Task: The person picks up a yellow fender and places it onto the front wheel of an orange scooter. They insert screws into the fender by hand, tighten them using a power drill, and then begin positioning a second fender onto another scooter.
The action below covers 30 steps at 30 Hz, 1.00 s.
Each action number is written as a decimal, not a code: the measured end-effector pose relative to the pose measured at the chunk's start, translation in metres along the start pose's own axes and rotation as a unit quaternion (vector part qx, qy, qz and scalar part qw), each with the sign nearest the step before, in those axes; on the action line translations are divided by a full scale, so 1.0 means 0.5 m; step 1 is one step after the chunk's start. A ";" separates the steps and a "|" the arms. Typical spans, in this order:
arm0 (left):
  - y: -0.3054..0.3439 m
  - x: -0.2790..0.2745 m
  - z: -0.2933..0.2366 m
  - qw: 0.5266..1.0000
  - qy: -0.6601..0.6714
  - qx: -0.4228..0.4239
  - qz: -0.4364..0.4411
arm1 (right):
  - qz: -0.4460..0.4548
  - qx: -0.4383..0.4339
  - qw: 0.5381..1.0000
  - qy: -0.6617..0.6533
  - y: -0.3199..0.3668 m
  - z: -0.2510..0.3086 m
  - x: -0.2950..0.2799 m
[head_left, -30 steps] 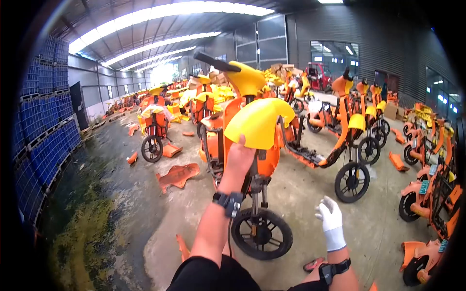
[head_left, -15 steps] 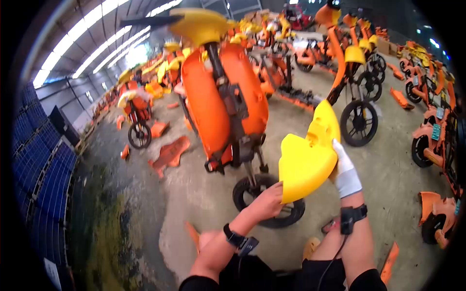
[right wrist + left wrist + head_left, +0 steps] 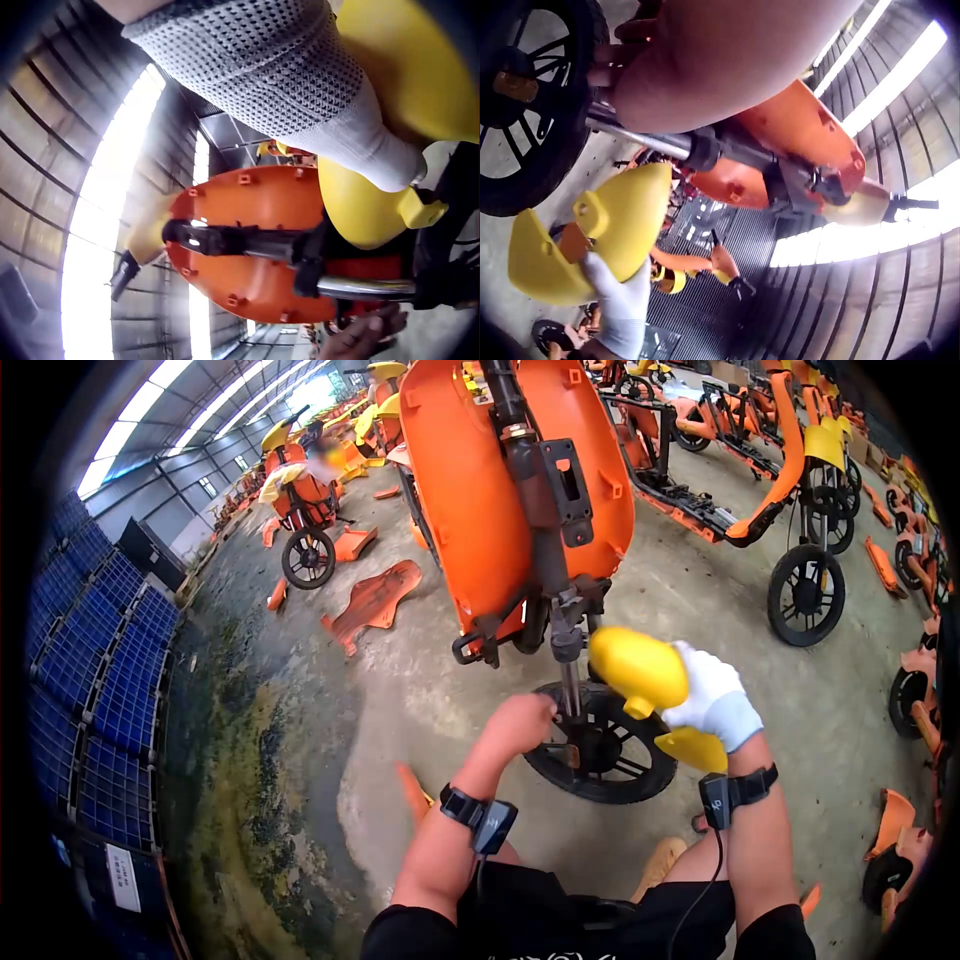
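A yellow plastic cover (image 3: 640, 668) is in the gloved right hand (image 3: 712, 695), whose fingers grip it beside the front wheel (image 3: 632, 788). In the left wrist view the cover (image 3: 634, 217) shows its hollow side, with the gloved thumb over an inner edge. My bare left hand (image 3: 520, 724) is left of the metal fork (image 3: 571, 685), its fingers loosely curled; whether they touch the fork cannot be told. Nothing shows between those fingers (image 3: 375, 328) in the right wrist view. Above stands the scooter's orange front shell (image 3: 465, 490), open side facing me, with a dark steering column (image 3: 545, 550).
An orange panel (image 3: 376, 603) lies on the floor to the left, near another scooter (image 3: 300, 495). Stacked blue crates (image 3: 85, 650) line the far left. A stripped scooter frame (image 3: 690, 510) and a black wheel (image 3: 806, 596) stand on the right.
The cover has gone from in front of the scooter's upper part down to the right of the fork. My right hand has taken hold of it; my left hand has let go. The view has tilted down.
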<state>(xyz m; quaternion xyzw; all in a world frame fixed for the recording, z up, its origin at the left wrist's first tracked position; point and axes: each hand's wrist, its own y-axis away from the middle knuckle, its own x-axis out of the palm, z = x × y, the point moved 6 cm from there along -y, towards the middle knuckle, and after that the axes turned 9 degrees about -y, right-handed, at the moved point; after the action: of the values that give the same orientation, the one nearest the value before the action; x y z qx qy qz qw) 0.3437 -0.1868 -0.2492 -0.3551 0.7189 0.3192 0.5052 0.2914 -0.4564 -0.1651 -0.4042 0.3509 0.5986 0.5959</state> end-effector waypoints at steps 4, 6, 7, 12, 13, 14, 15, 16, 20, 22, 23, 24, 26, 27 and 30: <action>-0.044 0.019 0.059 0.974 0.173 -0.133 -0.058 | 0.060 -0.032 0.998 0.007 -0.052 0.027 0.076; -0.074 0.095 0.063 0.823 0.544 -0.166 0.000 | 0.073 -0.045 0.996 0.007 -0.074 0.045 0.097; -0.076 0.106 0.055 0.821 0.545 -0.167 -0.004 | 0.057 -0.064 0.996 -0.012 -0.081 0.053 0.105; -0.103 0.150 0.057 0.696 0.686 -0.202 -0.058 | -0.007 -0.107 0.992 -0.067 -0.064 0.052 0.129; -0.113 0.155 0.067 0.705 0.676 -0.204 -0.062 | -0.020 -0.115 0.990 -0.080 -0.062 0.053 0.126; -0.120 0.164 0.064 0.708 0.677 -0.195 -0.056 | -0.035 -0.128 0.987 -0.089 -0.064 0.051 0.118; -0.122 0.168 0.063 0.698 0.687 -0.186 -0.080 | -0.051 -0.124 0.988 -0.080 -0.062 0.038 0.125; -0.120 0.149 0.052 0.688 0.697 -0.176 -0.104 | -0.058 -0.123 0.988 -0.074 -0.058 0.032 0.128; -0.131 0.168 0.044 0.625 0.754 -0.161 -0.120 | -0.133 0.020 0.985 -0.112 -0.027 -0.041 0.141; -0.128 0.157 0.028 0.606 0.756 -0.188 -0.162 | -0.145 0.199 0.941 -0.233 -0.004 -0.115 0.148; -0.127 0.155 0.029 0.613 0.745 -0.200 -0.168 | -0.124 0.246 0.936 -0.218 0.006 -0.144 0.150; -0.127 0.158 0.031 0.621 0.734 -0.212 -0.174 | -0.104 0.292 0.928 -0.204 0.019 -0.182 0.150; -0.125 0.161 0.030 0.619 0.735 -0.214 -0.174 | -0.104 0.304 0.924 -0.210 0.039 -0.257 0.175; -0.123 0.162 0.031 0.620 0.734 -0.217 -0.174 | -0.036 0.380 0.872 -0.308 0.074 -0.253 0.175; -0.126 0.166 0.033 0.619 0.729 -0.231 -0.179 | 0.077 0.453 0.774 -0.436 0.129 -0.254 0.207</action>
<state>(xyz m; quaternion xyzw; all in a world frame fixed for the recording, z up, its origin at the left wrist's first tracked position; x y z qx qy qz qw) 0.3849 -0.2232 -0.3393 -0.6979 0.6761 0.0138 -0.2361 0.2395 -0.5290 -0.3166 0.2452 0.3137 0.5268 0.7509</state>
